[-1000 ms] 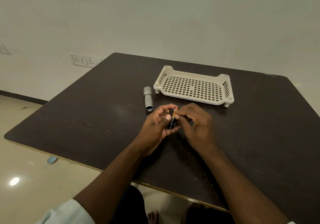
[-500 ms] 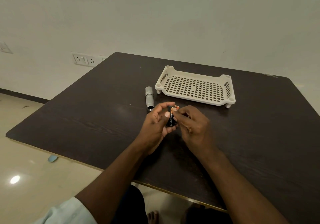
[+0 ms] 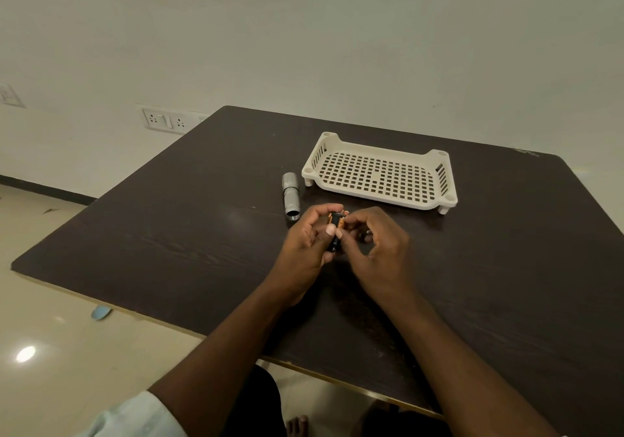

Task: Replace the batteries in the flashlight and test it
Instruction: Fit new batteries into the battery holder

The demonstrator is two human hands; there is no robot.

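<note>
A silver flashlight body lies on the dark table, its open end facing me, just left of my hands. My left hand grips a black battery holder with orange-topped batteries, held upright above the table. My right hand pinches the holder's upper end with thumb and forefinger. A small metallic part shows inside my right hand's curled fingers; I cannot tell what it is.
A cream perforated plastic tray stands behind my hands at the table's far middle. Wall sockets sit on the wall to the left. The table's near edge runs below my forearms.
My hands have stayed together on the battery holder, and my right fingers have shifted slightly at its top. The flashlight body and tray have not moved.
</note>
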